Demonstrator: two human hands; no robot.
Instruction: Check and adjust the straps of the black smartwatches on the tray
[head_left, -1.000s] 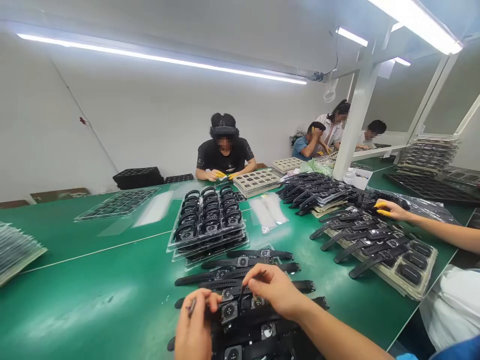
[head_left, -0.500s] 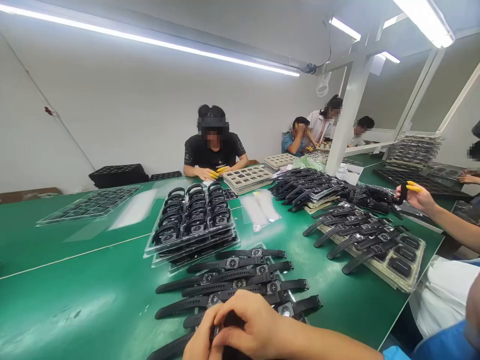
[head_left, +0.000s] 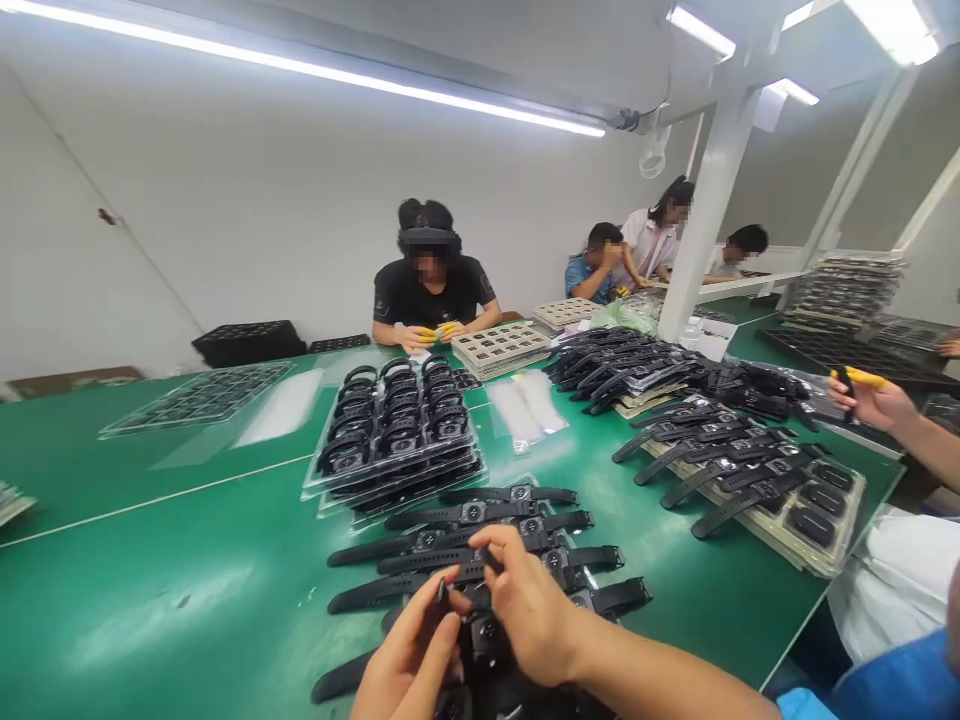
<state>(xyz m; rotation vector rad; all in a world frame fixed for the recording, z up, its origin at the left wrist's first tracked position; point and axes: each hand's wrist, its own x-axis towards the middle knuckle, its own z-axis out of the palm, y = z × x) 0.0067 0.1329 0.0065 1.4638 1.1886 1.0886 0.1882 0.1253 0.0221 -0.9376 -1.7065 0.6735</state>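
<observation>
Low in the view, my left hand (head_left: 409, 650) is closed, thumb and fingers pinching a dark piece of a black smartwatch. My right hand (head_left: 531, 610), close beside it, is closed on a black strap part between thumb and forefinger. Much of what they grip is hidden by my fingers. Just beneath them a black smartwatch (head_left: 489, 632) shows its round sensor back. Around and beyond the hands, several black smartwatches (head_left: 429, 541) lie face down in rows across a clear tray, straps stretched out to both sides.
Ahead stands a stack of clear trays (head_left: 405, 462) with looped watches. To the right, a beige tray (head_left: 844, 540) carries more watches, and a co-worker's hand (head_left: 877, 398) with yellow finger covers holds a strap. Plastic sleeves (head_left: 529, 410) lie behind. Another co-worker (head_left: 435, 285) sits opposite.
My hands, cupped together before, have come apart slightly, with the right fingers raised and a watch showing between them. The view has shifted a little. The right co-worker's hand still holds a strap.
</observation>
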